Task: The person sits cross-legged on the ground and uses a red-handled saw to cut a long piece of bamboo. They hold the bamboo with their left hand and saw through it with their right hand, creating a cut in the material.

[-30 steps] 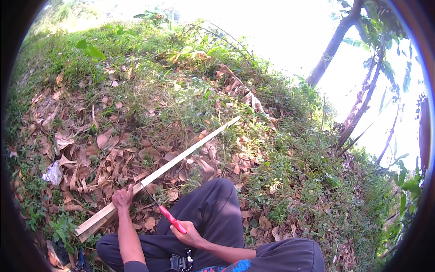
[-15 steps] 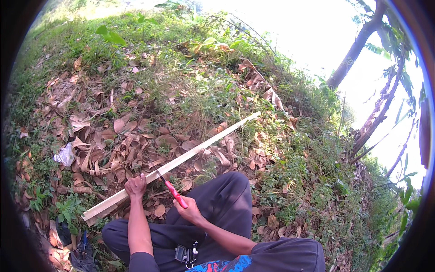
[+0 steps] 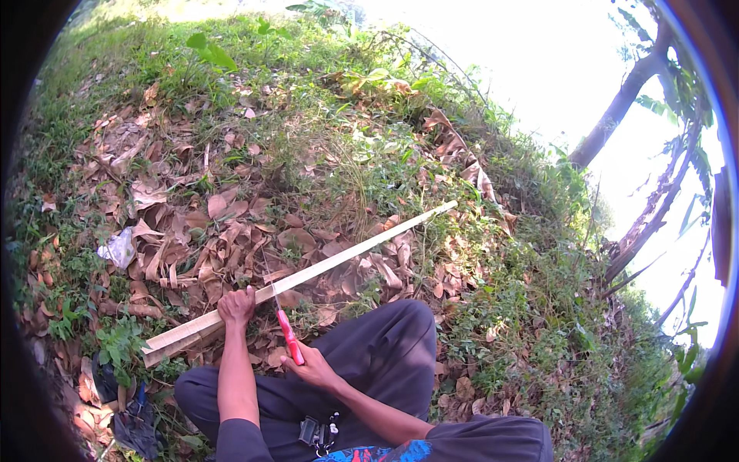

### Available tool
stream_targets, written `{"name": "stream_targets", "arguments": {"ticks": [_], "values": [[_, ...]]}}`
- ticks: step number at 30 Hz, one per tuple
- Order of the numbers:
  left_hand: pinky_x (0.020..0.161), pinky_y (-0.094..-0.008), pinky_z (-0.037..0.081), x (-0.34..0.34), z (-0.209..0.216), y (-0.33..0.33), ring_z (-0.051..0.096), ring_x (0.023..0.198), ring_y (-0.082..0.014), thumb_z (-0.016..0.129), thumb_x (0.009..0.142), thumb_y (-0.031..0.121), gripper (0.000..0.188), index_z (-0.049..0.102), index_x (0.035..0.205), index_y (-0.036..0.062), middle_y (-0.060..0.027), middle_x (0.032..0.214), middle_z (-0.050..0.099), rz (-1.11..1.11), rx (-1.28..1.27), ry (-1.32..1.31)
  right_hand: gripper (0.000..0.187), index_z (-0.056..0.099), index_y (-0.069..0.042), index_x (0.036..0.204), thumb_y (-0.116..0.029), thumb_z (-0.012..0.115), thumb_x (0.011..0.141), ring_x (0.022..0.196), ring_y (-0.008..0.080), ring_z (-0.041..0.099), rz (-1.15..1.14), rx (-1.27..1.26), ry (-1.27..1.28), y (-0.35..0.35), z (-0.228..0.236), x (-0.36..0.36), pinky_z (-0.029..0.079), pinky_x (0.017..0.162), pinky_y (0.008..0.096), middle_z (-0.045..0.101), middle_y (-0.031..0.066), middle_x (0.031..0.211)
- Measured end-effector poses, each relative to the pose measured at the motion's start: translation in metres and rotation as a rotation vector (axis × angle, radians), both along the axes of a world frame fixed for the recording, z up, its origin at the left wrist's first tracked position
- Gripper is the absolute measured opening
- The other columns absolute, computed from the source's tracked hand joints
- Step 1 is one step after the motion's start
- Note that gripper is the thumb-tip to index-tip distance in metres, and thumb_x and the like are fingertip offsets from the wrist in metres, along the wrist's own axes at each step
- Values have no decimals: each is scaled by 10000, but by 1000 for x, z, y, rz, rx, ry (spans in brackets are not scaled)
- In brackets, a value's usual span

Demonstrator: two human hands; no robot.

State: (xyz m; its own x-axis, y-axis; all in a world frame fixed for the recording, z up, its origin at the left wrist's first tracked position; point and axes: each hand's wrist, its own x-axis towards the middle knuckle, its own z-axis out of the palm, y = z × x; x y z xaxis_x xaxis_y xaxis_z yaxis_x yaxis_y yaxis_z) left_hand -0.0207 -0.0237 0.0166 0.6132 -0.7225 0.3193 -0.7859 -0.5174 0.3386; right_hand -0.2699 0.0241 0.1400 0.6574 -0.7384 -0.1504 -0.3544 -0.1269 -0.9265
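Note:
A long, pale wooden strip (image 3: pixel 362 247) slants from lower left to upper right across the leaves in front of my folded legs. My left hand (image 3: pixel 236 306) is closed over it, nearer its lower-left end. Under that end another wooden piece (image 3: pixel 173 352) shows, partly covered by the strip. In my right hand (image 3: pixel 312 367) is a saw with a red handle (image 3: pixel 288 336), the fingers wrapped round the handle's near end. Its thin blade crosses the strip just right of my left hand, and the far part is faint against the leaves.
Dry brown leaves (image 3: pixel 223 239) and low green plants cover the sloping ground. A crumpled whitish plastic scrap (image 3: pixel 118 248) lies at left. Dark cloth-like material (image 3: pixel 137 427) lies lower left. A large curled dead leaf (image 3: pixel 462 154) and a leaning tree trunk (image 3: pixel 616 108) stand farther right.
The saw has turned more upright, its handle swinging left with my right hand. More blade shows beyond the strip. My left hand keeps its hold; the whole view has shifted slightly.

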Motion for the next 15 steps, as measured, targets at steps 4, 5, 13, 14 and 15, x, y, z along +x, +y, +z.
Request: {"name": "stream_targets", "arguments": {"ticks": [4, 5, 13, 14, 15], "values": [[633, -503, 531, 5, -15, 4, 659, 601, -392, 545, 910, 437, 511, 649, 572, 68, -196, 613, 642, -4, -86, -61, 263, 555, 4, 845, -215, 667, 939, 634, 70, 421, -131, -7, -11, -1, 6, -20, 391, 572, 291, 449, -4, 643], [624, -505, 529, 6, -14, 2, 655, 595, -393, 554, 905, 433, 504, 643, 569, 68, -195, 608, 639, -1, -60, -41, 257, 566, 9, 844, -207, 668, 937, 618, 56, 410, -158, 11, 5, 6, 10, -30, 377, 552, 284, 437, -19, 626], [531, -498, 519, 11, -24, 1, 638, 534, -384, 615, 876, 319, 448, 551, 505, 76, -197, 584, 626, -63, -198, -145, 283, 537, -1, 743, -180, 628, 942, 564, 51, 363, -273, -126, -110, -6, 4, -10, 320, 496, 298, 403, -25, 577], [544, -498, 524, 10, -21, -2, 646, 547, -379, 617, 872, 310, 443, 550, 502, 76, -197, 587, 629, -49, -212, -150, 282, 537, -3, 742, -181, 630, 940, 564, 52, 364, -276, -112, -111, -17, 2, -3, 320, 496, 299, 401, -23, 576], [557, -499, 530, 9, -19, -1, 653, 559, -375, 618, 868, 301, 438, 550, 499, 76, -197, 590, 632, -35, -225, -157, 282, 537, -5, 742, -183, 632, 938, 565, 53, 365, -280, -96, -112, -19, 0, 1, 320, 496, 299, 400, -21, 575]]}}
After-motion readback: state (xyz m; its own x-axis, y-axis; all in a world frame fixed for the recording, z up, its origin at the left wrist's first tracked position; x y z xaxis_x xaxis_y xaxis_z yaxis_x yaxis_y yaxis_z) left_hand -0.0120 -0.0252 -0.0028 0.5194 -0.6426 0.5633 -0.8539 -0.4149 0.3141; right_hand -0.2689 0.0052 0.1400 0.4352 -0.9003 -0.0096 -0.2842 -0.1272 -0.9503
